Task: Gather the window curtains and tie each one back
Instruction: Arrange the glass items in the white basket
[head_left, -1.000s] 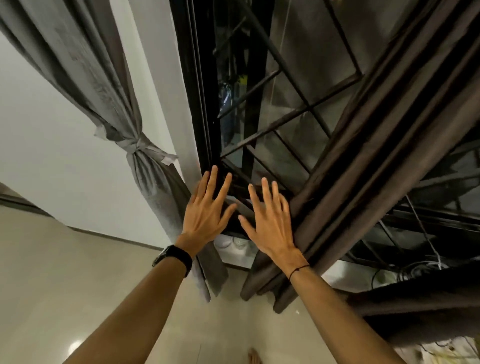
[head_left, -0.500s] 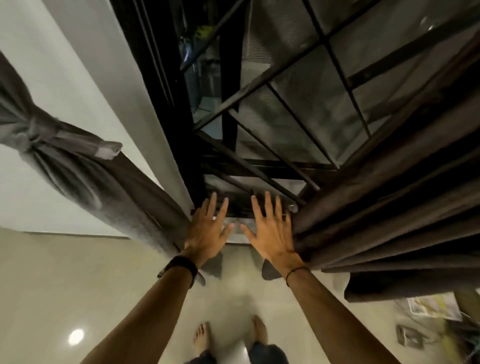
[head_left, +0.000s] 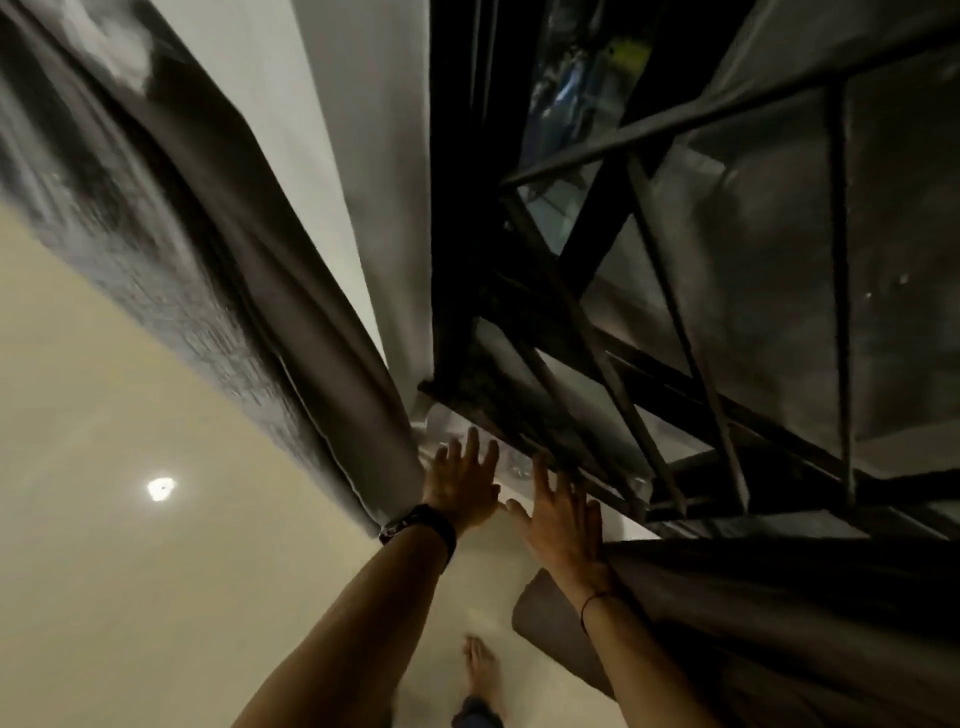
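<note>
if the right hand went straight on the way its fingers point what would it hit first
Probably the window's bottom rail, just beyond the straight fingertips of the right hand. Depth is unclear; they may already touch it. The curtain lies beside the hand, not ahead.

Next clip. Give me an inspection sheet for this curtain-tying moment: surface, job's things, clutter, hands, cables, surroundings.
Surface: glossy beige floor with one light reflection on it.
Job's things: grey left curtain hangs bunched and motion-blurred, tie not readable; dark right curtain hangs in loose folds, no tie seen.
Clutter: shiny item on the sill, too blurred to name.
Grippers: left hand, watch on its wrist, open with fingers spread; right hand open with fingers spread, beside the right curtain's edge; neither holds fabric.
Cables: nothing seen.
Surroundings: dark window with a metal grille; white wall; a bare foot below.
</note>
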